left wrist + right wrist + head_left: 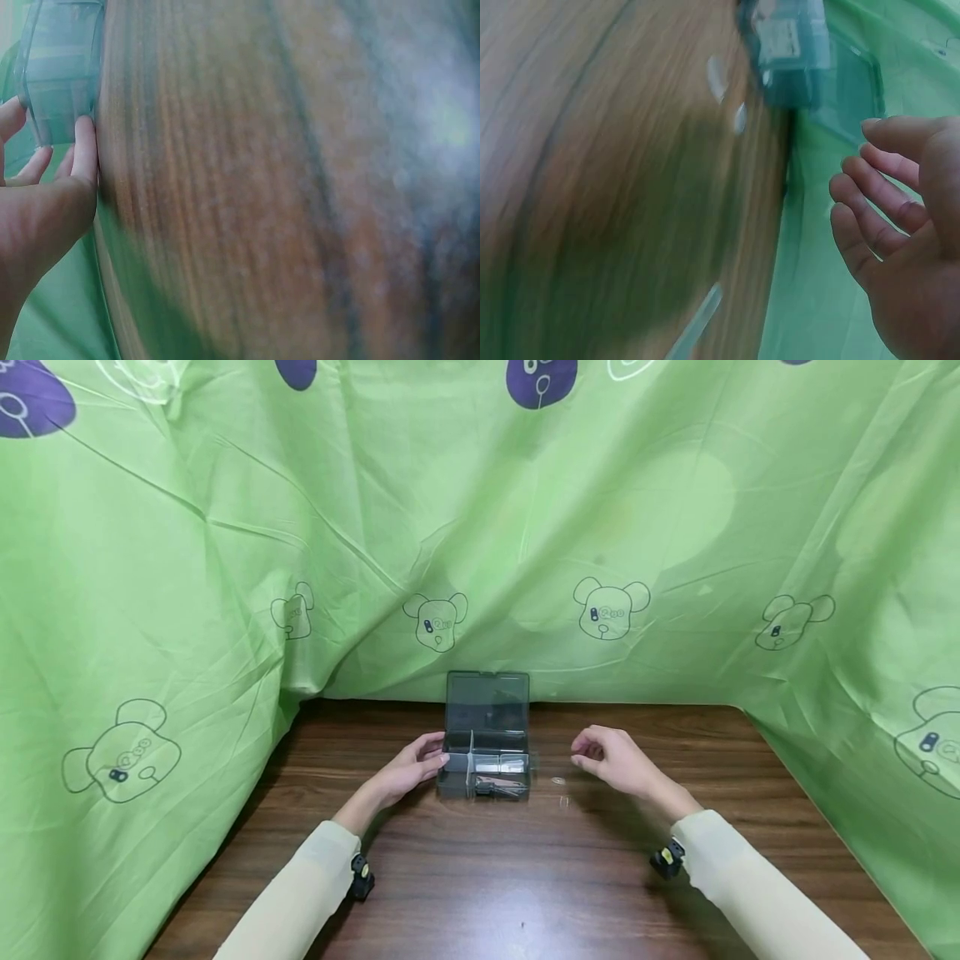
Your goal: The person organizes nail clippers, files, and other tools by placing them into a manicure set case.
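A clear grey plastic compartment box (491, 785) stands with its lid (487, 702) raised at the back. My left hand (408, 768) holds the box's left end; in the left wrist view its fingertips (85, 131) rest against the box wall (64, 112). To the right of the box my right hand (611, 760) hovers with loosely bent fingers. Nothing shows between those fingers (885, 187) in the right wrist view. Two small clear pieces (558, 781) (740, 118) lie on the table between the box and the right hand. Pale and dark small items (501, 787) sit in the box's front compartment.
The brown wood-grain table (450, 877) carries the box near its back edge. A green printed curtain (525, 527) hangs behind and along both sides. A pale translucent strip (695, 322) shows low in the right wrist view.
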Tool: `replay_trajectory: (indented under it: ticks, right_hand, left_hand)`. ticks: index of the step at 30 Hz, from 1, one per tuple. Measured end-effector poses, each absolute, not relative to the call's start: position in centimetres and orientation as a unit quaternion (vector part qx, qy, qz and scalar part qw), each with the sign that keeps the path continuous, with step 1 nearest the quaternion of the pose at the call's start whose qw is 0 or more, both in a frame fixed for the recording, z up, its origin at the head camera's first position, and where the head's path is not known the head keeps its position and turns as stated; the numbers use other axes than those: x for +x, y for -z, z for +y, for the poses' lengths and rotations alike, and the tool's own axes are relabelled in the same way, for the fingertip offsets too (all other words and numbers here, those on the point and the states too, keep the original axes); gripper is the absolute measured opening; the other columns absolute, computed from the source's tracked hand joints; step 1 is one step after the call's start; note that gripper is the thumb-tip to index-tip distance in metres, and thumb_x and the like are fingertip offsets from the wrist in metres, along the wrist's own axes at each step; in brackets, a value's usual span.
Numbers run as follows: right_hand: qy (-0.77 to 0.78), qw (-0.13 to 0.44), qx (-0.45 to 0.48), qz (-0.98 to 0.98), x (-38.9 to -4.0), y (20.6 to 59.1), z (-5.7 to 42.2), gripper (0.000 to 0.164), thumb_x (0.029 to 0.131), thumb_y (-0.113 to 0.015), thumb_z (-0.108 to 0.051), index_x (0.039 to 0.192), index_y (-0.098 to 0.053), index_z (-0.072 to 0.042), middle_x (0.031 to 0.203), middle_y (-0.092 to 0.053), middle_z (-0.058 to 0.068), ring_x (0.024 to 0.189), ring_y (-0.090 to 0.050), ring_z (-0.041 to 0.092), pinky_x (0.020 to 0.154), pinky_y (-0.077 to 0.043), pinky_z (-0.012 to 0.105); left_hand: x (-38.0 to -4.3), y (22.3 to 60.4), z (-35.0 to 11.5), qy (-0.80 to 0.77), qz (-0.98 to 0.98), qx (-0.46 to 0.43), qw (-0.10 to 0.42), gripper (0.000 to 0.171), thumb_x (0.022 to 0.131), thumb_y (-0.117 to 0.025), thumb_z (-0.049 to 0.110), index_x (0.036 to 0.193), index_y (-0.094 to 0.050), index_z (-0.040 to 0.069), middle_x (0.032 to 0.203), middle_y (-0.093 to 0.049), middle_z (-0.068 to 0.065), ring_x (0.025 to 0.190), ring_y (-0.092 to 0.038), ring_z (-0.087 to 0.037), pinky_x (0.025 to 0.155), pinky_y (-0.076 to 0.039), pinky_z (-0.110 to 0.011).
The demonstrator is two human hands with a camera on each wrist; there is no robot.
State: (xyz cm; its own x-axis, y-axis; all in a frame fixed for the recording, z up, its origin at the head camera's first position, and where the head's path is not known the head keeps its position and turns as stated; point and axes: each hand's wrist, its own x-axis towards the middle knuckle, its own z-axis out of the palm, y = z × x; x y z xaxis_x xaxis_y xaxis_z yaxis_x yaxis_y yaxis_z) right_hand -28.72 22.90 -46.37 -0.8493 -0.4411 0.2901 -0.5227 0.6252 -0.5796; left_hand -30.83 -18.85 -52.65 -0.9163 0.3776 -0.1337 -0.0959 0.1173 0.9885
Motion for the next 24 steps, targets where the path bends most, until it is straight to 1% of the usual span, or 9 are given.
replay_trajectory:
  ticks: [6,11,14,18,24]
  right_hand:
    - [-0.346,0.054,0.239,-0.906,-28.1,47.1,25.6,0.011,0.094,-0.081,-0.005,0.099,-0.073,-0.01,0.089,-0.069,-0.005,0.08,-0.065,0.013,0.07,-0.058,0.027]
    - [-0.336,0.073,0.235,-0.909,-27.9,47.9,27.5,0.012,0.093,-0.081,-0.005,0.095,-0.072,-0.012,0.086,-0.069,-0.005,0.078,-0.065,0.013,0.068,-0.057,0.026]
    - [-0.329,0.085,0.235,-0.911,-27.8,48.4,28.4,0.012,0.091,-0.082,-0.004,0.095,-0.073,-0.01,0.084,-0.068,-0.005,0.077,-0.065,0.012,0.068,-0.057,0.025]
    - [-0.324,0.087,0.227,-0.914,-27.7,48.9,29.4,0.01,0.091,-0.082,-0.004,0.096,-0.074,-0.007,0.083,-0.069,-0.004,0.075,-0.064,0.011,0.068,-0.057,0.025]
    - [-0.321,0.078,0.214,-0.919,-27.6,49.3,30.0,0.009,0.093,-0.081,-0.006,0.098,-0.074,-0.008,0.085,-0.07,-0.003,0.077,-0.064,0.011,0.07,-0.057,0.026]
  left_hand:
    - [-30.8,52.5,-18.7,-0.658,0.726,0.089,0.18,0.066,0.109,-0.063,0.018,0.165,-0.03,0.008,0.165,-0.035,-0.024,0.154,-0.035,-0.038,0.121,-0.04,-0.05]
    - [-30.9,52.6,-18.6,-0.659,0.726,0.091,0.176,0.065,0.109,-0.063,0.017,0.165,-0.03,0.007,0.163,-0.036,-0.025,0.151,-0.039,-0.038,0.121,-0.041,-0.049]
    - [-30.9,52.6,-18.6,-0.661,0.724,0.092,0.176,0.065,0.109,-0.062,0.016,0.165,-0.029,0.007,0.163,-0.037,-0.025,0.15,-0.041,-0.037,0.121,-0.041,-0.048]
    - [-30.9,52.7,-18.7,-0.664,0.721,0.094,0.178,0.065,0.109,-0.062,0.014,0.165,-0.029,0.006,0.164,-0.036,-0.026,0.151,-0.039,-0.038,0.122,-0.04,-0.049]
    - [-30.7,52.5,-18.7,-0.66,0.724,0.092,0.179,0.065,0.109,-0.062,0.016,0.165,-0.029,0.008,0.164,-0.035,-0.025,0.152,-0.037,-0.038,0.122,-0.039,-0.051]
